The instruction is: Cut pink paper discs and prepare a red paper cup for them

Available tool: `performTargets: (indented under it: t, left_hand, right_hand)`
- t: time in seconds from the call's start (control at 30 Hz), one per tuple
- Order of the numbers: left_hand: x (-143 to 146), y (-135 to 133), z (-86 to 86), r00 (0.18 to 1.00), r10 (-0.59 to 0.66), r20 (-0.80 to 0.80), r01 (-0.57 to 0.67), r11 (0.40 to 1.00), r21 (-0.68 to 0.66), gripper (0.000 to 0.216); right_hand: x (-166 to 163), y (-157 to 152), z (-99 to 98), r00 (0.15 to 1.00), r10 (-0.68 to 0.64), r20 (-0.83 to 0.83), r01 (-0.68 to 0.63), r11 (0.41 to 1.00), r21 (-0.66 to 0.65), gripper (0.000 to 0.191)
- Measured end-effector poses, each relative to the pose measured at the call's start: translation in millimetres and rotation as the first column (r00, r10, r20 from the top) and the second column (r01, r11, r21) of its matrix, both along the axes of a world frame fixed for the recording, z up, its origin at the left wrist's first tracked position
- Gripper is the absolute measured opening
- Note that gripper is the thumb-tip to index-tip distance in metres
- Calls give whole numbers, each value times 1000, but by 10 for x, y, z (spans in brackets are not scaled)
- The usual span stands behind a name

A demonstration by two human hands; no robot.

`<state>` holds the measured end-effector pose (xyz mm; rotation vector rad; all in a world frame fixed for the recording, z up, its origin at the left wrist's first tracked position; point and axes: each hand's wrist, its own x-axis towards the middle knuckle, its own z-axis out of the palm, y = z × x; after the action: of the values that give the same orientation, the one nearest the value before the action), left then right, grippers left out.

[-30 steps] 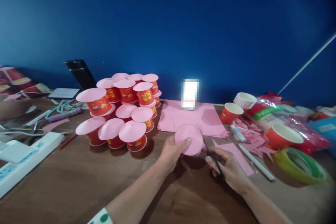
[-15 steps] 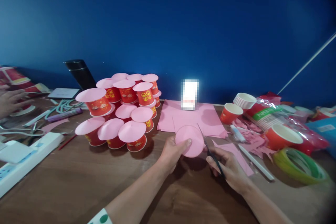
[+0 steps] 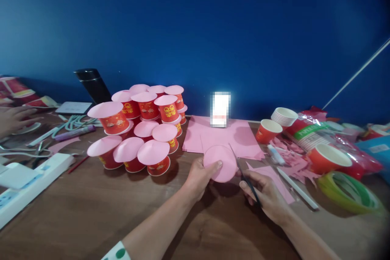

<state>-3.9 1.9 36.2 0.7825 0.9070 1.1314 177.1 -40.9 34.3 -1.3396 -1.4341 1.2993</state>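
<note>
Between thumb and fingers, my left hand (image 3: 199, 176) pinches a round piece of pink paper (image 3: 222, 165) above the wooden table. My right hand (image 3: 263, 195) is closed on a pair of dark scissors (image 3: 250, 187), whose blades point away from me along the right edge of the paper circle. Just behind the circle lies a stack of pink paper sheets (image 3: 219, 138). To the left stand several red paper cups (image 3: 114, 124) in two tiers, topped with pink paper discs (image 3: 153, 152).
Pink scraps (image 3: 294, 158), a glue stick (image 3: 276, 154), a white stick (image 3: 297, 189) and green tape (image 3: 347, 193) lie right, beside loose cups (image 3: 269, 131). A power strip (image 3: 36, 183) and purple marker (image 3: 75, 133) lie left. Another person's hand (image 3: 15, 120) shows far left.
My hands, the paper circle and the scissors stay almost where they were. The other person's hand at far left has shifted slightly.
</note>
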Motion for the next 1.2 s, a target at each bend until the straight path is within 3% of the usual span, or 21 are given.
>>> performTargets:
  t: [1.2]
  left_hand:
    - [-11,26,3,993,72,-92,-70,997,20,38]
  right_hand:
    - [-18,-9,22,1000,-2,21,3,999,-42,45]
